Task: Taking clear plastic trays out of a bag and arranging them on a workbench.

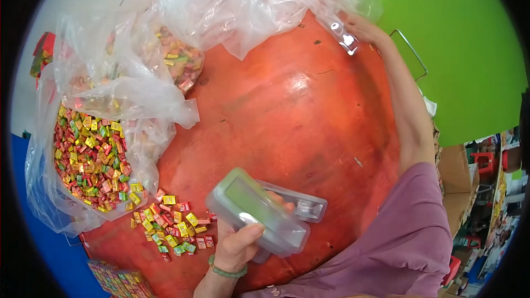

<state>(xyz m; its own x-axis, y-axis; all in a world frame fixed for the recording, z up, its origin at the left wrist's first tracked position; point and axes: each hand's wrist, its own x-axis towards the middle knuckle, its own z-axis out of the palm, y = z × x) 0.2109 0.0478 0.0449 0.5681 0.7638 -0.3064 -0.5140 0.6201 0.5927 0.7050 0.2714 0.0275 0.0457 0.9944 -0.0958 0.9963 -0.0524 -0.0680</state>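
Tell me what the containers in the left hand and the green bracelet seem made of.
The containers look like stiff, glossy plastic: translucent walls, white glints. The bracelet could be stone, glass or plastic; its smooth, pale-green look leaves that open.

Clear, rectangular, round-cornered plastic containers (259, 215), nested at a slant, gripped in left hand (238, 245), long side running upper left to lower right. Similar clear plastic tray (310, 208) juts out behind, rightward. Shiny clear plastic piece (346, 38) at right hand's (364, 28) fingers, far right; grip unclear.
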